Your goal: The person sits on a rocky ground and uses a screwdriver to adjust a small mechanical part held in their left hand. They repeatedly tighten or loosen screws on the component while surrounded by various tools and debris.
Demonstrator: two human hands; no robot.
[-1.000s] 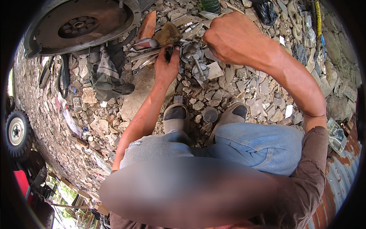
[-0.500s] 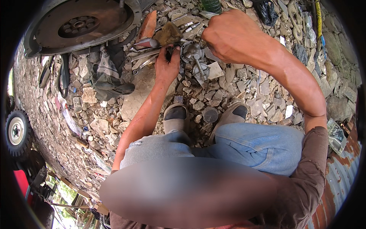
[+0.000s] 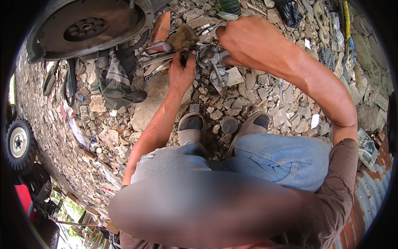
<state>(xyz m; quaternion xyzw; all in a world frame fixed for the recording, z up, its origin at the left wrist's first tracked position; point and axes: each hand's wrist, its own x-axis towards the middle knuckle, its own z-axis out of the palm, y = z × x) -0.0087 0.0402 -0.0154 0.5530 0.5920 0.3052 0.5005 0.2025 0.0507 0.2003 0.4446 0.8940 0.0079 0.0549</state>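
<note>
A silvery cast-metal engine part (image 3: 214, 62) with round housings sits on the stony ground in front of my feet. My left hand (image 3: 181, 72) is closed at its left side, thumb and fingers pinching a small black piece (image 3: 185, 58). My right hand (image 3: 248, 39) is bent over the right side of the casting with its fingers curled in. What those fingertips grip is hidden beneath the hand. Several wrenches (image 3: 155, 62) lie just left of my left hand. Beyond the casting are two spark plugs (image 3: 207, 28).
A large round flywheel housing (image 3: 89, 27) stands at the upper left, with a dark cloth (image 3: 118, 89) below it. A brownish stone (image 3: 182, 36) and an orange brick piece (image 3: 161, 28) lie beyond the wrenches. A green bottle (image 3: 230, 6) is at the far edge. Loose rubble covers the ground.
My right hand has shifted slightly, its wrist turning and its fingers coming lower beside the casting. My left hand stays in place.
</note>
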